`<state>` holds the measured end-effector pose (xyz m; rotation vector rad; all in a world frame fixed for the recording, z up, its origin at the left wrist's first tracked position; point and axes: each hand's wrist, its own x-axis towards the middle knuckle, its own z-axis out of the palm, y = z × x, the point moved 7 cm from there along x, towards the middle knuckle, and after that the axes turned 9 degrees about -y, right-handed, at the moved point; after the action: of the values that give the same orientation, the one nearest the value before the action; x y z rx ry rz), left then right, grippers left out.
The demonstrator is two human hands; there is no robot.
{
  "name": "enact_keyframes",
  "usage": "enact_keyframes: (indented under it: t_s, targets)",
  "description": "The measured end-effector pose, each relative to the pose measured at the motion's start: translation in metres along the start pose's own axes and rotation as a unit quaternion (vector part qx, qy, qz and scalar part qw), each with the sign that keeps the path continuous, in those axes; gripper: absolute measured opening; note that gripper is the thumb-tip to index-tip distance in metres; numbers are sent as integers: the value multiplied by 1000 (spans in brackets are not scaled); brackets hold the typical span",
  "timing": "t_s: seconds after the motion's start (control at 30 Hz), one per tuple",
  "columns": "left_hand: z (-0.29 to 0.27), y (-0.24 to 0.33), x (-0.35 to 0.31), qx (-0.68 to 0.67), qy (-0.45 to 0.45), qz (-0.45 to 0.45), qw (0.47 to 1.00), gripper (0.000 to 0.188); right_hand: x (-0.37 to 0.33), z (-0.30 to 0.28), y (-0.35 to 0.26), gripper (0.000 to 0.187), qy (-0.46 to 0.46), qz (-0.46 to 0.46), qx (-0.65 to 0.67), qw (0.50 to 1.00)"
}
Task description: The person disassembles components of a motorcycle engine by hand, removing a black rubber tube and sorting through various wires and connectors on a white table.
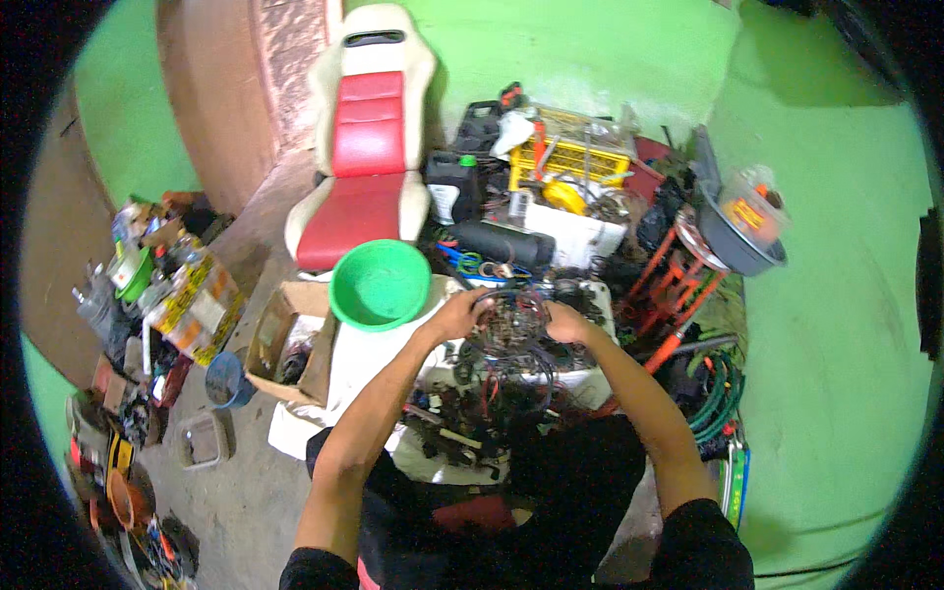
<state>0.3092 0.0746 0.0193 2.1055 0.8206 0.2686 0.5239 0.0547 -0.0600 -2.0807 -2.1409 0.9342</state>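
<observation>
My left hand [460,315] and my right hand [568,323] grip opposite sides of a tangled clump of dark wires and small parts [509,324]. Some shiny, see-through material seems to be around the clump, but its exact kind is unclear. It is held over a pile of dark wires and scrap parts [482,398] in front of my lap. Both sets of fingers look closed at its edges, partly hidden by it. White cloth [356,369] is spread under the left side. A green basin [381,285] stands beyond my left hand.
An open cardboard box [295,344] stands left of the cloth. Behind are a red and white car seat [369,147], a black jug [452,187] and a yellow crate [570,162]. An orange stand [678,265] with a grey basin [739,246] and a coiled green hose [723,398] are right.
</observation>
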Motion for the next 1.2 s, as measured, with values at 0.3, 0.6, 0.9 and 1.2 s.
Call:
enact_keyframes:
  t_s: [0.3,0.6,0.9,1.2]
  targets:
    - [-68,-7,-51,-69,191,7,979,31,-32,8,-118,40,-281,-260,387,839]
    - [-139,-10,-110,-374,345,38,860,23,-26,-40,-129,28,195,-210,113,951]
    - [-182,-81,-174,178,462,-41,868,15,-83,-118,-129,17,451,-123,-12,884]
    - [-132,-132,-138,-5,159,-150,976,17,-85,-101,-38,37,491,-51,78,866]
